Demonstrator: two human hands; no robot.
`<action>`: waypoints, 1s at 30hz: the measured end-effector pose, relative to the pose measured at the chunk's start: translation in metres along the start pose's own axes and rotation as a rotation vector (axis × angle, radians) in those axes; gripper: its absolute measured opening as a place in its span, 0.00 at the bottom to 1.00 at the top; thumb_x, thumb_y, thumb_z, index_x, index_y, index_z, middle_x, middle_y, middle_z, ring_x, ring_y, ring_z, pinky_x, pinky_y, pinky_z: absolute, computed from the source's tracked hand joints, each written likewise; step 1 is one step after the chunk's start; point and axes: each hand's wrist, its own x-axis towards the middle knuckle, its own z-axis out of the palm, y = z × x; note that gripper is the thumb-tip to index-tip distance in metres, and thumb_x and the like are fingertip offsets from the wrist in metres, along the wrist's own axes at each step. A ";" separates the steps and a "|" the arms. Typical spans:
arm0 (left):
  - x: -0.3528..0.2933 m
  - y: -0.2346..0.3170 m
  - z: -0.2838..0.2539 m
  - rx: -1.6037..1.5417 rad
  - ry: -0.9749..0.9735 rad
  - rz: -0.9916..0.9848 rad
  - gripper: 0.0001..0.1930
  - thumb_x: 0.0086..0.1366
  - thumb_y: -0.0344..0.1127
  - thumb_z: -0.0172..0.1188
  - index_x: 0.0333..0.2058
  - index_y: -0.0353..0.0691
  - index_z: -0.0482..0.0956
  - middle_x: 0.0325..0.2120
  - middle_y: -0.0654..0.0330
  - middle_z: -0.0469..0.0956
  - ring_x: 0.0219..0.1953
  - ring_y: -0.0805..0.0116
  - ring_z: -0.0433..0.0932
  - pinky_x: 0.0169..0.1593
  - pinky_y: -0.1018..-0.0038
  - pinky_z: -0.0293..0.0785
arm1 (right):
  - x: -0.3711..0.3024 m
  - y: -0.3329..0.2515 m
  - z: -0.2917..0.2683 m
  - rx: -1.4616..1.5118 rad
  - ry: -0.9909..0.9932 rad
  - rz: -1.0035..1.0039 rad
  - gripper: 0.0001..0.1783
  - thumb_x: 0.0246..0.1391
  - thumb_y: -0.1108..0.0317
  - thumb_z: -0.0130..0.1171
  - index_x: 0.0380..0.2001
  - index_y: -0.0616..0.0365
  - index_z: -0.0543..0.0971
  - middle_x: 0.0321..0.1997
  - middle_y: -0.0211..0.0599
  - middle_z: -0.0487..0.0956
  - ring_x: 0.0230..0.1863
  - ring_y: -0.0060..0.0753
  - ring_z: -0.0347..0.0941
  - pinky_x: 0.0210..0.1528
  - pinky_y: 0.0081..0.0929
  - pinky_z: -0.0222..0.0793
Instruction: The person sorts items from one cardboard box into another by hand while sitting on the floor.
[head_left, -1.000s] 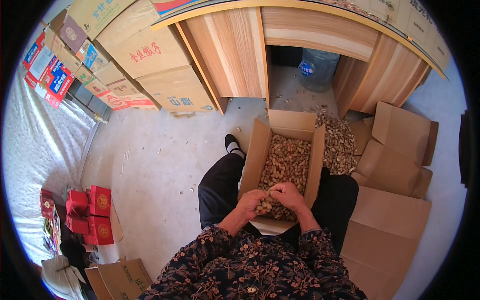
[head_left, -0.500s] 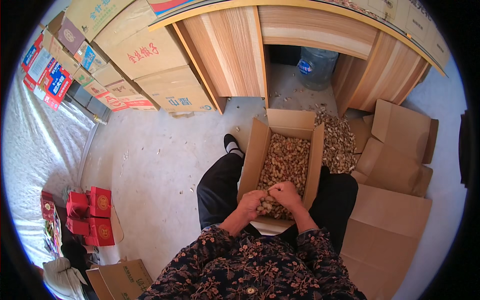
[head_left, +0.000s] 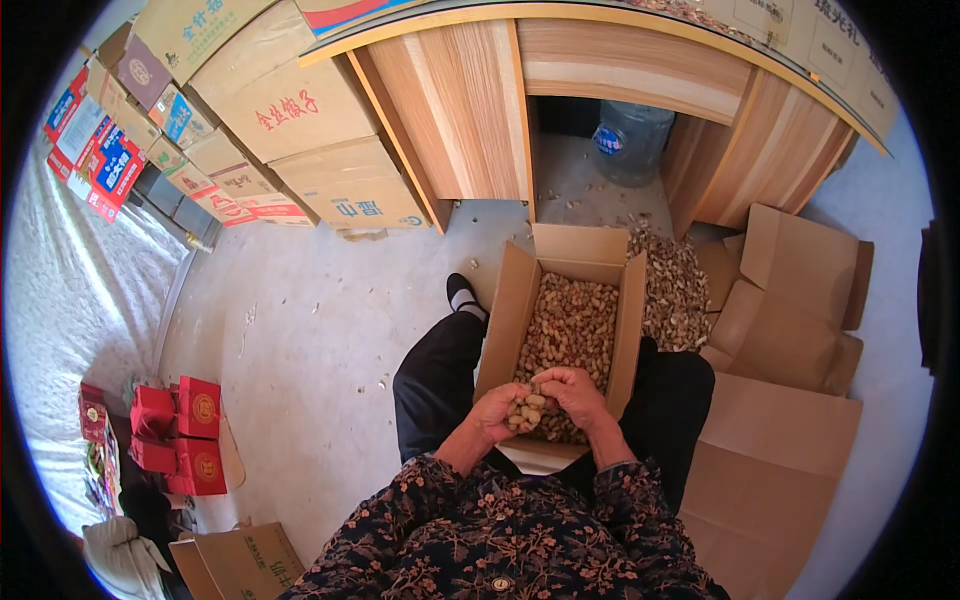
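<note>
An open cardboard box (head_left: 629, 335) full of unshelled peanuts (head_left: 568, 325) stands between my knees. Over its near end my left hand (head_left: 493, 412) is curled round several peanuts (head_left: 527, 410), which show in its palm. My right hand (head_left: 571, 394) meets the left one, its thumb and fingertips pinched together just above those peanuts. What the right fingertips pinch is too small and covered to make out.
Broken shells (head_left: 672, 290) lie heaped on the floor right of the box. Flattened cardboard (head_left: 775, 450) spreads beside my right leg. Ahead stands a wooden desk (head_left: 450, 110) with a water jug (head_left: 632, 145) beneath. Stacked cartons (head_left: 290, 110) and red gift boxes (head_left: 195, 435) are on the left.
My left hand has turned and loosened a little, so more of the peanuts in it show. The right hand remains close against it, with its fingers shifted slightly.
</note>
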 end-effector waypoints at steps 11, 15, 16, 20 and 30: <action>-0.008 0.005 0.002 0.012 -0.074 -0.029 0.07 0.53 0.36 0.54 0.29 0.40 0.73 0.24 0.61 0.75 0.22 0.69 0.75 0.23 0.75 0.72 | -0.006 -0.007 -0.001 0.044 -0.095 -0.012 0.10 0.45 0.69 0.57 0.31 0.63 0.77 0.22 0.26 0.73 0.21 0.16 0.65 0.24 0.15 0.62; -0.007 0.004 -0.002 0.014 -0.060 -0.062 0.07 0.54 0.35 0.54 0.29 0.38 0.73 0.25 0.59 0.75 0.24 0.69 0.75 0.24 0.74 0.72 | -0.003 -0.008 -0.003 -0.151 -0.111 -0.103 0.11 0.43 0.71 0.58 0.32 0.64 0.77 0.26 0.28 0.75 0.25 0.18 0.68 0.29 0.16 0.65; -0.006 0.003 -0.002 0.004 -0.047 -0.053 0.07 0.54 0.34 0.54 0.30 0.38 0.73 0.25 0.59 0.75 0.24 0.69 0.75 0.25 0.74 0.73 | -0.002 -0.009 -0.004 -0.224 -0.131 -0.146 0.11 0.43 0.72 0.58 0.32 0.65 0.77 0.27 0.29 0.76 0.27 0.18 0.69 0.31 0.16 0.65; -0.010 0.004 -0.001 0.036 -0.050 -0.063 0.08 0.54 0.34 0.55 0.30 0.37 0.73 0.25 0.59 0.75 0.24 0.69 0.75 0.25 0.73 0.73 | -0.004 -0.012 -0.007 -0.250 -0.167 -0.131 0.12 0.42 0.73 0.58 0.33 0.65 0.77 0.29 0.31 0.76 0.29 0.19 0.70 0.33 0.16 0.66; -0.006 0.004 0.003 0.038 -0.087 -0.102 0.08 0.53 0.36 0.56 0.29 0.38 0.74 0.24 0.61 0.76 0.22 0.68 0.75 0.23 0.73 0.72 | -0.001 -0.007 -0.007 -0.274 -0.097 -0.104 0.09 0.39 0.71 0.58 0.26 0.64 0.78 0.24 0.30 0.76 0.25 0.19 0.70 0.29 0.17 0.66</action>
